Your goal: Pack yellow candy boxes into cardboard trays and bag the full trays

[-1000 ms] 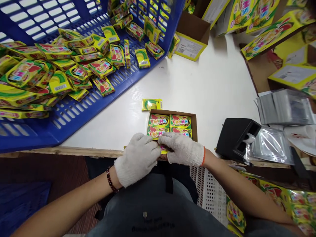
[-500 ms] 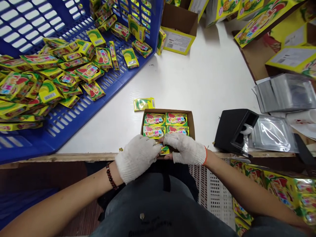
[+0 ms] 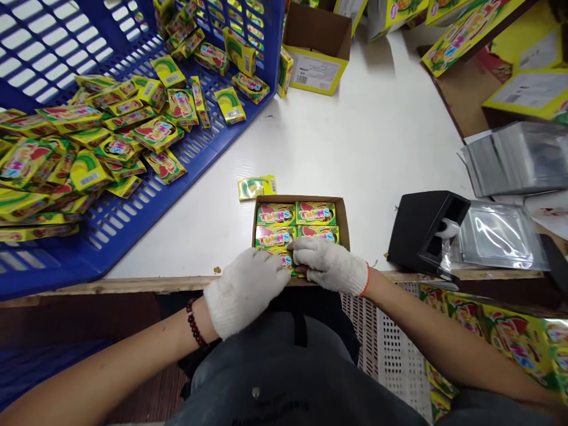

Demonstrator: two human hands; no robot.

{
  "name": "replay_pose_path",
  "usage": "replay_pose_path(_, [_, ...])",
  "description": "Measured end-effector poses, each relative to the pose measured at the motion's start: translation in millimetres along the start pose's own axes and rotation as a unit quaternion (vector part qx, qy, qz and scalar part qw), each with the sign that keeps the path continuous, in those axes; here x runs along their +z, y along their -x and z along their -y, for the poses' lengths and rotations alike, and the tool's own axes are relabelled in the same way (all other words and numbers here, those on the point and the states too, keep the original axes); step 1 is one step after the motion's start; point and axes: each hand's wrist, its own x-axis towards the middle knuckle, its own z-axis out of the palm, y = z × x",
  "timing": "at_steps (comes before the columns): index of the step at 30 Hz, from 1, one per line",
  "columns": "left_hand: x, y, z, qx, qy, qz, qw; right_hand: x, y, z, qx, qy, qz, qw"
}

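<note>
An open display carton (image 3: pixel 345 228) stands at the table's front edge, holding rows of small "TWINS" candy boxes (image 3: pixel 274 214) face up. My left hand (image 3: pixel 248 290), in a white knitted glove, has its fingers closed over the left end of the candy box (image 3: pixel 284 258) in the front row. From the other side, my right hand (image 3: pixel 328 263), gloved with bare fingertips, curls its fingers at that box's right end. Both hands cover much of the carton's front part. Just behind the carton lies a loose yellow candy box (image 3: pixel 256 187).
A blue plastic basket (image 3: pixel 186 171) with many candy boxes fills the left side. An open carton (image 3: pixel 316 68) stands at the back. On the right are a black tape dispenser (image 3: pixel 426 234), clear plastic sleeves (image 3: pixel 501 236) and more yellow cartons (image 3: pixel 528 94).
The front-row candy box, tilted between my hands before, now lies flatter in the carton with its printed face showing. My hands have shifted only slightly.
</note>
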Motion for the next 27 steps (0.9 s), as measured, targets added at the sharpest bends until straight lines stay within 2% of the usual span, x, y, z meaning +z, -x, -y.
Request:
replay_pose_path(5, [-4.5, 0.7, -1.3, -0.039, 0.023, 0.073, 0.996, 0.0, -2.3, 0.9, 0.001, 0.011, 0.007, 1.000])
replay_pose_path(8, [3.1, 4.7, -5.2, -0.035, 0.034, 0.052, 0.997, -2.8, -5.6, 5.1, 0.011, 0.031, 0.014, 0.999])
replay_pose_path(12, [15.6, 8.3, -4.4, -0.024, 0.027, 0.031, 0.999, -6.7, -16.0, 16.4, 0.050, 0.127, 0.076, 0.988])
replay_pose_path(14, [12.2, 13.3, -1.7, -0.008, 0.072, -0.009, 0.997, -8.2, -22.3, 23.8, 0.054, 0.172, 0.090, 0.979])
replay_pose_path(17, [0.4, 27.9, 9.8, -0.017, 0.162, -0.132, 0.978, -9.4, -35.1, 35.0, 0.042, 0.207, 0.130, 0.969])
replay_pose_path(20, [2.3, 42.6, 38.3, -0.137, 0.185, -0.249, 0.941, -12.3, -54.7, 46.0, 0.065, 0.215, 0.261, 0.939])
replay_pose_path(23, [21.9, 49.7, 84.7, -0.298, 0.176, -0.297, 0.890, -18.5, -74.8, 58.1, 0.091, 0.234, 0.370, 0.894])
replay_pose_path(25, [33.2, 51.8, 122.2, -0.381, 0.145, -0.314, 0.858, -21.9, -84.1, 65.6, 0.090, 0.236, 0.405, 0.879])
replay_pose_path(27, [36.8, 53.6, 159.1, -0.460, 0.096, -0.313, 0.826, -22.3, -90.8, 70.4, 0.091, 0.225, 0.392, 0.888])
